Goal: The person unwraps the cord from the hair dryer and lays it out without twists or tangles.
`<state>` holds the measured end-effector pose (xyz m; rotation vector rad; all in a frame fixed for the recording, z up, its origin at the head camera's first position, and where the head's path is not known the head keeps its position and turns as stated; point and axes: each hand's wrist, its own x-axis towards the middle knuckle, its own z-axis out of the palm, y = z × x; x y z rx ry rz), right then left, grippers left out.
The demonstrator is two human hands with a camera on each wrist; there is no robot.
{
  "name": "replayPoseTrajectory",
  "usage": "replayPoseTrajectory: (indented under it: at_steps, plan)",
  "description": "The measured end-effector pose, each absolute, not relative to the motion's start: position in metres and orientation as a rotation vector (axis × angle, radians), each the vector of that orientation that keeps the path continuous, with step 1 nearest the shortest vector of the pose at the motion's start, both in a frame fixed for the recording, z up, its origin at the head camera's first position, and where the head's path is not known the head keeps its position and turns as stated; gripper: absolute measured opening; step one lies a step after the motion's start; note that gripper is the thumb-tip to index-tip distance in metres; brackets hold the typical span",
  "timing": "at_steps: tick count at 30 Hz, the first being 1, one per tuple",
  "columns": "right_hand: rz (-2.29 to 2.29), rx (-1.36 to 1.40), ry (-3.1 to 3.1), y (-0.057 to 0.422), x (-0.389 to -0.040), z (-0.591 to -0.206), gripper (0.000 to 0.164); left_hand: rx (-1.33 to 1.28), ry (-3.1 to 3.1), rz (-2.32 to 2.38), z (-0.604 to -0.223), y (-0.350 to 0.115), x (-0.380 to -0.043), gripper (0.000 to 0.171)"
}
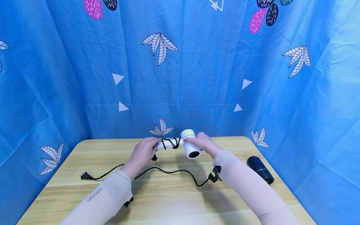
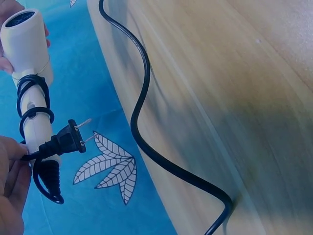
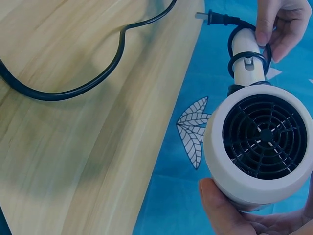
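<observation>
A white hair dryer (image 1: 170,143) is held up above the far part of the table, its black cord (image 2: 33,95) wound several times round the handle. My left hand (image 1: 144,150) holds the handle's end, fingers at the cord there. The dryer's two-pin plug (image 2: 67,138) sticks out beside that hand. My right hand (image 1: 204,142) grips the dryer's barrel, thumb on one side. In the right wrist view, the round black grille (image 3: 264,137) faces the camera, with the right thumb and fingers (image 3: 220,208) below it.
A second black cord (image 1: 174,171) lies across the wooden table (image 1: 168,200), its plug (image 1: 86,176) at the left. Its other end reaches a black block under the right wrist. Near the right edge lies a black cylinder (image 1: 260,169). A blue patterned curtain (image 1: 180,87) surrounds the table.
</observation>
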<state>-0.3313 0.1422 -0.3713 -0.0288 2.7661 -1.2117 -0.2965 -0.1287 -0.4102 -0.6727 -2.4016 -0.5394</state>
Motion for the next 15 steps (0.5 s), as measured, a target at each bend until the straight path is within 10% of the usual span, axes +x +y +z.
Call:
replayPoseTrajectory:
  at_steps: [15]
  plan:
    - [-1.131, -0.031, 2.84, 0.142, -0.327, -0.37, 0.05, -0.692, -2.52, -0.658, -0.395, -0.131, -0.297, 0.02]
